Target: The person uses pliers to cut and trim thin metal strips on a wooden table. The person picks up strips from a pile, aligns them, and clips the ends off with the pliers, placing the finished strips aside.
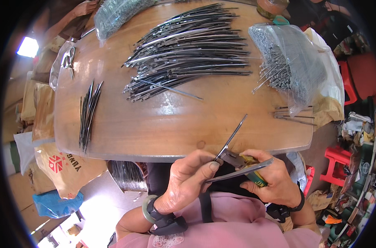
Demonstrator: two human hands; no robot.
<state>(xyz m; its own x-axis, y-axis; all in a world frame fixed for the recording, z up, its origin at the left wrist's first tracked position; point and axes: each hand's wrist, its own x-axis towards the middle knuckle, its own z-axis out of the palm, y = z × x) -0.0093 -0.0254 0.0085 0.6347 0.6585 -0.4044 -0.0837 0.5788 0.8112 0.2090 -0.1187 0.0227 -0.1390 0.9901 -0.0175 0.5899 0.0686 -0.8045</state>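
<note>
In front of my body, below the table's near edge, my left hand (188, 178) pinches a thin dark strip (236, 131) between thumb and fingers. The strip slants up and right over the table. My right hand (275, 177) is wrapped around a hand tool like pliers, with a yellow-green handle (257, 179) and a dark metal head (232, 158). That head meets the strip close to my left fingertips. A flat grey bar (241, 171) crosses between both hands; whether it belongs to the tool I cannot tell. My fingers hide part of the tool's grip.
A large pile of similar dark strips (188, 53) covers the table's far middle. A smaller bundle (89, 118) lies left, a few strips (294, 115) right. Plastic bags of thin metal pieces (279, 62) stand farther back. Scissors (68, 61) lie far left; a red stool (337, 165) stands right.
</note>
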